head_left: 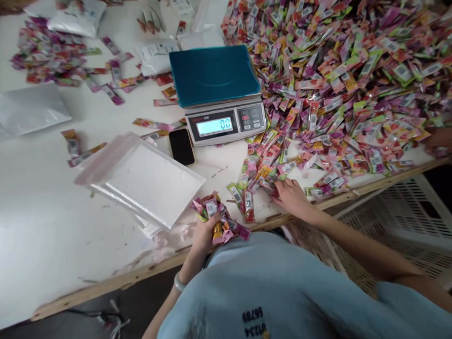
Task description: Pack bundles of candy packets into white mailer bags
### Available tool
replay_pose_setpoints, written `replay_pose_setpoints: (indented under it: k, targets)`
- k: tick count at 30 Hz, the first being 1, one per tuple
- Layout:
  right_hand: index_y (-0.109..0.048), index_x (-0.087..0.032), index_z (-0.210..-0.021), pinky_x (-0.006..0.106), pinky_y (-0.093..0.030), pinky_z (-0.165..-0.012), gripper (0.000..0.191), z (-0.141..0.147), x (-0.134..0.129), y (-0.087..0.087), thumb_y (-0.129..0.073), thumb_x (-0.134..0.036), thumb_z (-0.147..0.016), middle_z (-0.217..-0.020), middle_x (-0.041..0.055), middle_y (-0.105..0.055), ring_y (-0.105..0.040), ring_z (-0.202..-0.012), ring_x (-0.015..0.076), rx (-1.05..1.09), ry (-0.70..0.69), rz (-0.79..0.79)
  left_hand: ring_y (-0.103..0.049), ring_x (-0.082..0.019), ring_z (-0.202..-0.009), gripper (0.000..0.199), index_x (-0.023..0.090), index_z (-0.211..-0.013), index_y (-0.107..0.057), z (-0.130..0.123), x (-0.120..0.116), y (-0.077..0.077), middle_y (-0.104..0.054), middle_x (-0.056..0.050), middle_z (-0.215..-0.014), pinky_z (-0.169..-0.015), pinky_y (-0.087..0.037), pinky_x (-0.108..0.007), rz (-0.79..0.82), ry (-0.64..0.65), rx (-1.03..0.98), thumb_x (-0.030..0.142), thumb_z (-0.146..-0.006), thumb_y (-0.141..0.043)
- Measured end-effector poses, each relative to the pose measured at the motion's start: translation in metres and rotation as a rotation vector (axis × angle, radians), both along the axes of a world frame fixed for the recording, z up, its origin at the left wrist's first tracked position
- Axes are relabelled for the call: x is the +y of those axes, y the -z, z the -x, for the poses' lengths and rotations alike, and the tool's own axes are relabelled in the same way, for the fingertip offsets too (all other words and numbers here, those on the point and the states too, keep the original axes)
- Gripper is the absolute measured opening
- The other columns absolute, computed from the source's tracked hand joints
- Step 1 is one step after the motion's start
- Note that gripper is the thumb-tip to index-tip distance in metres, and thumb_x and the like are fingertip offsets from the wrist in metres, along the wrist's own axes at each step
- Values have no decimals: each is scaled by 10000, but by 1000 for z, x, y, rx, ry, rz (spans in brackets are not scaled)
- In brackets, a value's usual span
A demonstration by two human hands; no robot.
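My left hand (207, 233) is closed around a bunch of small colourful stick packets (222, 214), held low at the table's front edge. To its right, my right hand (294, 200) rests on the tabletop with its fingers curled on a few loose stick packets (266, 184) at the near fringe of the big pile (341, 81). Directly ahead stands a digital scale (215, 76) with a teal pan; its display reads 0.0. Beside my left hand lies a stack of clear-edged white plastic bags (148, 177).
A black-screened phone (181, 147) lies against the scale. Another packet heap (47, 54) and grey-white pouches (27, 109) sit at the left. Other people's hands show at the far side (150, 19) and right edge (445, 139). A white slatted crate (409, 227) stands below the table edge.
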State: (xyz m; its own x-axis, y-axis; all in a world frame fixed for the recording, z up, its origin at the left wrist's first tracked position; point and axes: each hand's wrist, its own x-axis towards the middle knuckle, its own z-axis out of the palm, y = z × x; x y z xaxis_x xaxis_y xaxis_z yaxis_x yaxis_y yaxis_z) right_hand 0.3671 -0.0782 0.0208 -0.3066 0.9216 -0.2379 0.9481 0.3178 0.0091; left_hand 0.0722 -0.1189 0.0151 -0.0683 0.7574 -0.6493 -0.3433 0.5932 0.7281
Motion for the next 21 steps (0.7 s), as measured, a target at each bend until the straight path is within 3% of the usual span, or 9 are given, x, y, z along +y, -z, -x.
replay_pose_setpoints:
  k: [4, 7, 10, 13, 16, 18, 21]
  targets:
    - [-587, -88, -1204, 416, -462, -939, 350, 12, 3, -6, -677, -213, -890, -1223, 226, -660, -563, -1185, 365, -15, 57, 8, -665, -197, -699, 537, 192, -1041, -685, -3, 3, 1, -710, -4, -789, -664, -556, -302, -35, 7, -45, 365, -579, -899]
    - [-586, -91, -1193, 383, -470, -940, 322, 11, 0, -10, -612, -95, -871, -1193, 216, -670, -607, -1157, 336, -58, 54, 102, -686, -218, -735, 547, 188, -1030, -688, -1, 5, 2, -724, -13, -807, -698, -575, -322, -66, 27, -42, 353, -554, -903]
    - [-581, -85, -1223, 375, -491, -880, 328, -16, -4, -17, -553, -94, -896, -1204, 232, -675, -673, -1063, 321, -139, 166, 141, -671, -196, -694, 554, 176, -1022, -690, 4, 2, 0, -725, -8, -792, -669, -562, -301, -57, 15, -28, 345, -537, -902]
    - [-573, -88, -1257, 379, -497, -828, 337, -54, 1, -28, -487, -112, -931, -1053, 192, -736, -717, -924, 310, -161, 298, 171, -651, -178, -649, 547, 172, -1013, -693, 5, -2, -3, -696, 14, -721, -625, -536, -274, -33, -32, -65, 341, -537, -901]
    - [-537, -103, -1337, 362, -507, -814, 401, -71, 9, -34, -455, -136, -946, -943, 120, -762, -722, -834, 271, 13, 357, 208, -642, -177, -634, 552, 190, -1022, -698, 1, -4, -7, -690, 21, -715, -603, -523, -274, -22, -40, -121, 361, -541, -910]
    - [-488, -121, -1428, 359, -514, -846, 492, -62, 13, -32, -508, -191, -941, -983, 98, -763, -716, -860, 250, 174, 217, 199, -635, -173, -625, 552, 205, -1023, -700, -1, -2, -9, -690, 24, -723, -606, -525, -276, -30, -15, -117, 373, -544, -915]
    - [-562, -139, -1398, 429, -479, -985, 530, -31, 16, -20, -648, -221, -881, -1123, 139, -742, -685, -1053, 292, 182, -180, 130, -646, -176, -632, 534, 218, -1020, -702, -1, -1, -12, -703, 20, -745, -633, -546, -286, -55, 9, -83, 388, -559, -912]
